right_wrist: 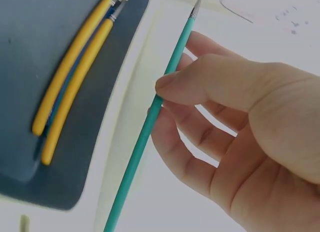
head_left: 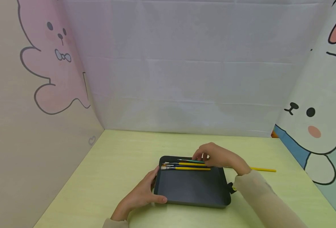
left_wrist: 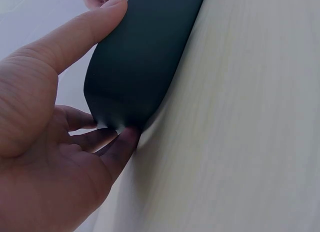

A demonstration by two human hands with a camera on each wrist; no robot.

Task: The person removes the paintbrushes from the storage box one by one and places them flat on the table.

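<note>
A dark grey rectangular tray (head_left: pixel 190 190) lies on the table. My left hand (head_left: pixel 142 191) grips its near left corner, thumb on the front rim and fingers along the left side; the left wrist view shows the same hand (left_wrist: pixel 65 137) against the tray's outer wall (left_wrist: pixel 135 57). Between thumb and fingers my right hand (right_wrist: pixel 225 107) pinches a thin teal-handled paintbrush (right_wrist: pixel 135 162) above the tray's far edge; its tip is hard to make out. Inside the tray, two yellow-handled paintbrushes (head_left: pixel 193 168) lie side by side with a dark blue one (right_wrist: pixel 80 70) between them.
Another yellow handle (head_left: pixel 263 169) lies on the table right of the tray, partly hidden by my right arm. A small black item (head_left: pixel 230 188) shows beside the tray's right side. Cloth walls with cartoon animals stand around the pale yellow table (head_left: pixel 122 158).
</note>
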